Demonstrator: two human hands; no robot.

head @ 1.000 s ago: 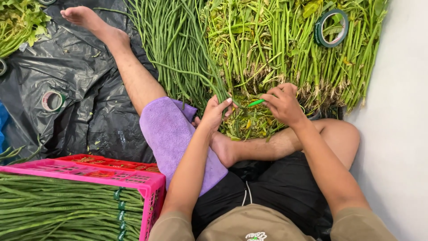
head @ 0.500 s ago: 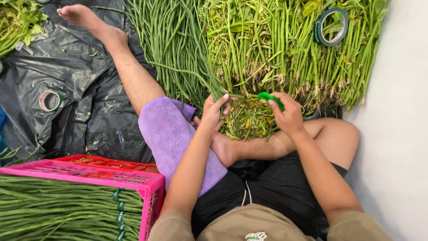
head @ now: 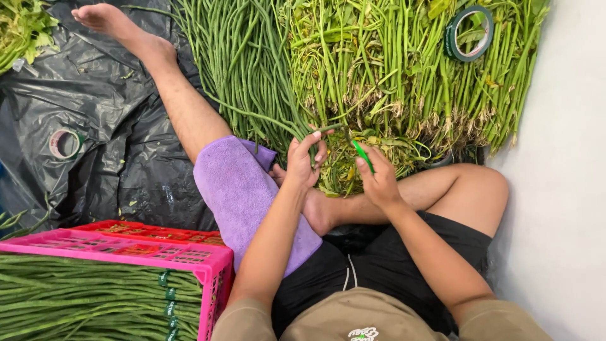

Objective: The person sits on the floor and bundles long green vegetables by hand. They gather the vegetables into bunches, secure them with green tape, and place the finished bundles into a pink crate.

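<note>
The pink plastic crate of bundled long green beans runs off the bottom-left edge. The leafy greens are cropped top left. What the left hand pinches is too tangled among stems to tell, and the right hand's small green strip is half hidden.

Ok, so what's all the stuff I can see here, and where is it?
long beans: one loose pile, green, on the floor at top centre
leafy stalks: one big heap, light green, top right beside the wall
tape roll: one, dark green, lying on the leafy stalks
tape roll on sheet: one, pale, at left
plastic sheet: one, black, spread on the floor at left
crate: one, pink, bottom left, with bundled beans inside
cloth: one, purple, draped over the knee
left hand: grips a few bean stems
right hand: holds a small green tool; what kind is unclear
</note>
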